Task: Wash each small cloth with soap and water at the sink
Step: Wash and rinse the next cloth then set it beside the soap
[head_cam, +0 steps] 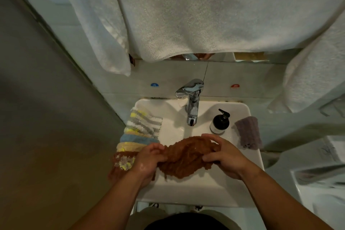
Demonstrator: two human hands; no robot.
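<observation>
The brown cloth [184,157] hides the bottom of the sink [196,190]. The left hand [147,162] covers part of the pile of striped cloths [141,129] on the left rim. Behind are a faucet [192,106], a soap bottle [220,122] and a grey cloth [248,132]. The left hand and the right hand [225,157] grip the brown cloth's ends over the basin, fingers curled into it.

Plain rust-brown cloth [184,157] in the left hand [147,160]. Beyond that hand, striped cloth [144,123]: grey, white, yellow.

Fuzzy brown cloth [183,157] — glossy sink [188,188]
</observation>
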